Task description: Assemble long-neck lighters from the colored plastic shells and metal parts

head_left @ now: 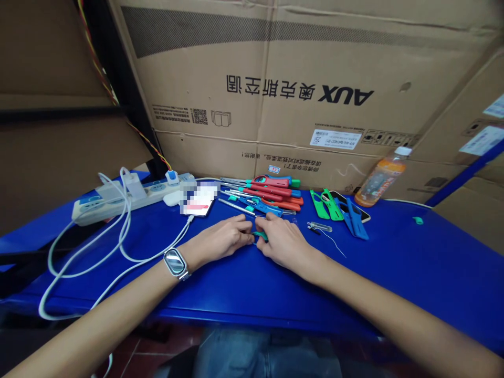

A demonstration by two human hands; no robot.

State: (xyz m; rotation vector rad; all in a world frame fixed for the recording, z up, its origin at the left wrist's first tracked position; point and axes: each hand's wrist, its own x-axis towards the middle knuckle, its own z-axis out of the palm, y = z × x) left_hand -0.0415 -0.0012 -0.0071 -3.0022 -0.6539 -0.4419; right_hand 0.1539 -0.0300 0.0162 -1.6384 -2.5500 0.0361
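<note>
Green piece [261, 236] between left hand [225, 239] and right hand [284, 242]

Dim, soft light — darker upper corners — phone [203, 203] partly pixelated.

Blue tabletop's [417, 268] pretty busy: white power strip [157, 188], loopy white cables [142, 261] and a lit-up phone [205, 202] on the left, then a messy pile of red, blue and orange long-nosed lighters [272, 190] mid-back. Right side's got green shells [320, 205], blue shells [356, 220] partly covering another phone [366, 216], a little clear tube [323, 227], a bottle of orange drink [378, 178] and a tiny green bit [418, 220].
</note>
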